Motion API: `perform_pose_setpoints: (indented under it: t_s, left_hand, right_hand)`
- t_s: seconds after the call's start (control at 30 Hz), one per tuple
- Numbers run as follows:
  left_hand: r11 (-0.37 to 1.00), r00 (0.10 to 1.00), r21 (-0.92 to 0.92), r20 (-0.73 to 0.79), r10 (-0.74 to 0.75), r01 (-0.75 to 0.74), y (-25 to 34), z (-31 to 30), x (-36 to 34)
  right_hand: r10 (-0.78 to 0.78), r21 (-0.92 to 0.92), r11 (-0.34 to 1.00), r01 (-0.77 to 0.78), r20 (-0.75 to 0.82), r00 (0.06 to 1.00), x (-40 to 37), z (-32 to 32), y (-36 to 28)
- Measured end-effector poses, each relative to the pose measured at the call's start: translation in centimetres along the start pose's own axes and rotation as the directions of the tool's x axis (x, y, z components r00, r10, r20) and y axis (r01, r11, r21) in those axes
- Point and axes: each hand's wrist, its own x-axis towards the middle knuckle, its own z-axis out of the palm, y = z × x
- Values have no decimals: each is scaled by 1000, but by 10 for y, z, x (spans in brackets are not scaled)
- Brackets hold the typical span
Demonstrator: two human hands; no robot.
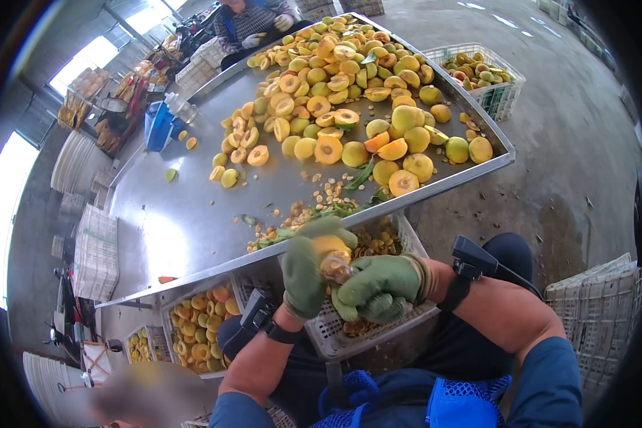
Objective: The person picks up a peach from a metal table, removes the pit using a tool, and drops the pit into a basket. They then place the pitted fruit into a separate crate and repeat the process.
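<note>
Head view shows a yellow peach (330,245) between the two green-gloved hands, gripped in the curled fingers of the left hand (304,277). Just beside it, the right hand (384,285) has its fingers curled in, blur hiding what they hold. Both are above a perforated plastic crate (327,331), near the metal desk (164,225) heaped with halved peaches (328,150)

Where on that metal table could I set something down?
The picture-left part of the table is mostly bare, between the blue container, the fruit pile and the near edge. Fruit crowds the far end and right side; scraps crowd the edge beyond the left hand.
</note>
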Motion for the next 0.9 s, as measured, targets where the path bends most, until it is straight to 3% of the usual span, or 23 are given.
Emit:
perform_pose_setpoints:
  t_s: [0.03, 0.07, 0.1, 0.2, 0.23, 0.33, 0.43, 0.5, 0.57, 0.6, 0.63, 0.67, 0.73, 0.83, 0.87, 0.9]
  left_hand:
    - [998, 997, -60, -67, -31, 27, 2, -3, 1]
    - [992, 988, -119, -140, -59, 42, 5, -8, 2]
    - [999, 983, -49, -184, -20, 11, 6, -12, 4]
    - [963, 972, -236, -156, -173, 134, 9, -32, 1]
    - [952, 968, -266, -157, -198, 151, 10, -32, 1]
    - [951, 960, -256, -168, -222, 175, 11, -35, -3]
    - [976, 975, -172, -156, -161, 133, 21, -56, -7]
    - [990, 972, 118, -231, -42, 71, 29, -94, -23]
    - [953, 938, 286, -345, 8, 97, 48, -135, -50]
    - [315, 958, 946, -15, 287, -80, 53, -169, -60]
    - [-12, 967, 999, 49, 249, -48, 64, -188, -73]
    - [222, 901, 889, -426, 79, 401, 49, -241, -98]
    - [-372, 785, 735, -619, -28, 567, 57, -269, -113]
    - [228, 853, 866, -488, 185, 446, 60, -209, -53]
    - [502, 891, 805, -434, 134, 317, 52, -179, -22]
    - [529, 929, 812, -354, 106, 248, 43, -139, 5]
  right_hand:
    - [-152, -330, 932, 151, 23, 988, 3, 5, 3]
    - [28, -348, 936, -48, -63, 998, 1, 9, -2]
    - [206, -346, 906, -245, -147, 967, -1, 16, -11]
    - [376, -517, 605, -606, -486, 789, 1, 24, -17]
    - [263, -606, 583, -540, -488, 832, 6, 20, -8]
    - [428, -471, 539, -698, -561, 709, 3, 20, -13]
    - [355, -587, 465, -663, -562, 747, 6, 27, -19]
    - [254, -723, 356, -593, -535, 806, 5, 21, -2]
    - [207, -790, 297, -537, -496, 843, -4, 28, -3]
    - [230, -791, 269, -549, -501, 835, -7, 29, -3]
    - [253, -792, 242, -561, -506, 824, -11, 30, -2]
    - [274, -795, 214, -567, -508, 816, -13, 31, -2]
    - [294, -775, 198, -600, -537, 790, -19, 35, -9]
    - [280, -767, 167, -619, -566, 776, -21, 26, -4]
    - [292, -766, 141, -627, -573, 766, -20, 23, -4]
    - [301, -765, 115, -633, -581, 756, -20, 20, -5]
